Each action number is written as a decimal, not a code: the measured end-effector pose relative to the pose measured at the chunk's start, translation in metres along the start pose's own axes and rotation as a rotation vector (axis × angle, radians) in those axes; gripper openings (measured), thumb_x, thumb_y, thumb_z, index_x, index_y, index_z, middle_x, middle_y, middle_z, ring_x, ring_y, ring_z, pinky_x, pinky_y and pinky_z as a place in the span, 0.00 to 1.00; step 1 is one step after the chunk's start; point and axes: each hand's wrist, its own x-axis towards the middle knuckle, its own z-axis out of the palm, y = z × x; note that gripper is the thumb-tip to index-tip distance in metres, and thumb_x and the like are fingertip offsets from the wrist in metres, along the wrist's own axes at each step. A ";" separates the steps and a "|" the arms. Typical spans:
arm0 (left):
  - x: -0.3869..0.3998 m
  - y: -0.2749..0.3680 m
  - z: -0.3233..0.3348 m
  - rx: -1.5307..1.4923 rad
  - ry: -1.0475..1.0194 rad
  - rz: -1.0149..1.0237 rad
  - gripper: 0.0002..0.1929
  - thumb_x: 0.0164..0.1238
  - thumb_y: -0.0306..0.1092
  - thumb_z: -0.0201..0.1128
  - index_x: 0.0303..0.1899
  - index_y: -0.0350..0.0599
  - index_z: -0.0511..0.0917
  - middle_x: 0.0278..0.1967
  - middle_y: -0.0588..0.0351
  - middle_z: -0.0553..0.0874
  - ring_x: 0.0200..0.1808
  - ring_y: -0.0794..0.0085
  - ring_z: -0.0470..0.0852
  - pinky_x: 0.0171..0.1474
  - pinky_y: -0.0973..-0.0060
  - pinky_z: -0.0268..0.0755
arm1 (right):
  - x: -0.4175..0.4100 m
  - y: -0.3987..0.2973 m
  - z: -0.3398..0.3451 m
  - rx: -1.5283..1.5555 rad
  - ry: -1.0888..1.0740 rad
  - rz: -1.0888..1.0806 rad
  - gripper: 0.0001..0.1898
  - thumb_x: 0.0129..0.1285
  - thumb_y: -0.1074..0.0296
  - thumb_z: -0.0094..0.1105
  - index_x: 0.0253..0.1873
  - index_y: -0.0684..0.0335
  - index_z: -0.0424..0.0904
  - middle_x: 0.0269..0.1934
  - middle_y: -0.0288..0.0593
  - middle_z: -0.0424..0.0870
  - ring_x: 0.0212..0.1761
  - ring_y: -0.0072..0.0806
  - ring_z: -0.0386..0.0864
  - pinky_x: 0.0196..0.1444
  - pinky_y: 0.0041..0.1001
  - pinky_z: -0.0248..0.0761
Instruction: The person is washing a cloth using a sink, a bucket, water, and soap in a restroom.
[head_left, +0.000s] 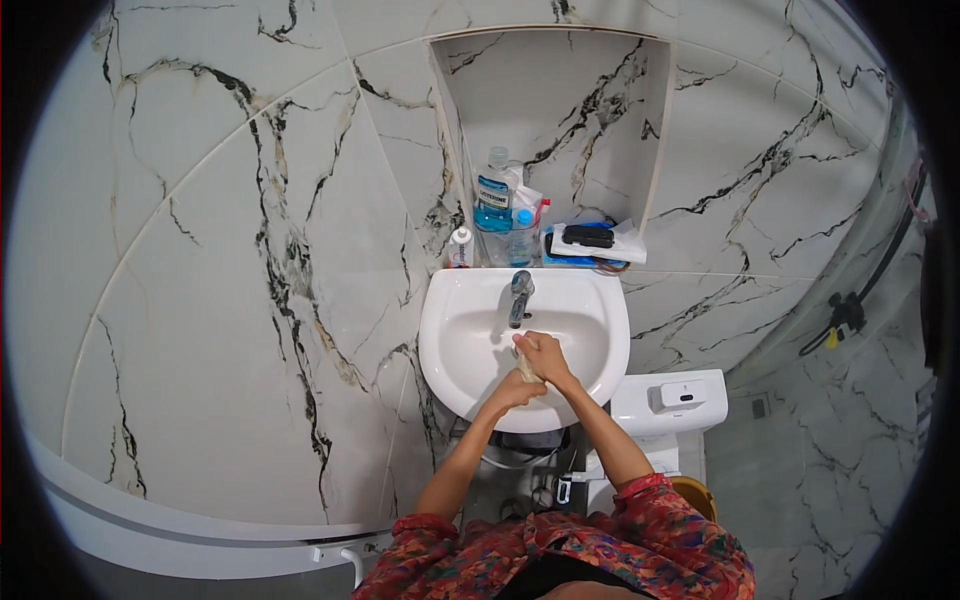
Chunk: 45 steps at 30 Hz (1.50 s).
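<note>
Over the front of a white ceramic washbasin (469, 382), both of my hands grip a bunched, pale cream cloth (528, 369). My left hand (515, 391) is closed round its lower end, and my right hand (542, 355) closes over its upper end, just below the spout. The cloth looks twisted between the two fists; most of it is hidden by my fingers. A chrome faucet (520, 298) stands at the back of the basin, above my hands. Whether water runs from it I cannot tell.
Behind the basin, a marble-patterned niche holds a blue mouthwash bottle (493, 199), a clear bottle with a blue cap (523, 240) and a black object (588, 236) on white packaging. A white tube (460, 247) stands left. A toilet tank (637, 401) is right of the basin, a yellow bucket (697, 496) below.
</note>
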 end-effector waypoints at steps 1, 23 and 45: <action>0.004 -0.001 0.001 0.176 0.089 0.062 0.13 0.48 0.34 0.67 0.35 0.41 0.77 0.27 0.57 0.81 0.28 0.71 0.79 0.31 0.74 0.69 | 0.001 0.002 -0.001 0.000 0.003 0.003 0.23 0.63 0.48 0.54 0.32 0.66 0.80 0.22 0.56 0.79 0.26 0.45 0.80 0.31 0.37 0.70; 0.025 -0.003 0.034 0.438 0.585 0.511 0.34 0.49 0.38 0.70 0.52 0.34 0.59 0.40 0.33 0.81 0.43 0.41 0.81 0.45 0.58 0.74 | -0.028 0.023 -0.015 0.867 0.147 0.330 0.38 0.61 0.49 0.62 0.68 0.56 0.51 0.59 0.44 0.65 0.55 0.31 0.69 0.46 0.26 0.69; -0.056 -0.026 -0.016 1.043 1.207 0.329 0.23 0.50 0.36 0.67 0.51 0.50 0.73 0.64 0.43 0.62 0.70 0.45 0.49 0.65 0.46 0.45 | 0.052 0.038 -0.095 -0.900 0.458 -0.209 0.19 0.48 0.72 0.59 0.48 0.56 0.78 0.47 0.47 0.73 0.47 0.46 0.70 0.42 0.41 0.67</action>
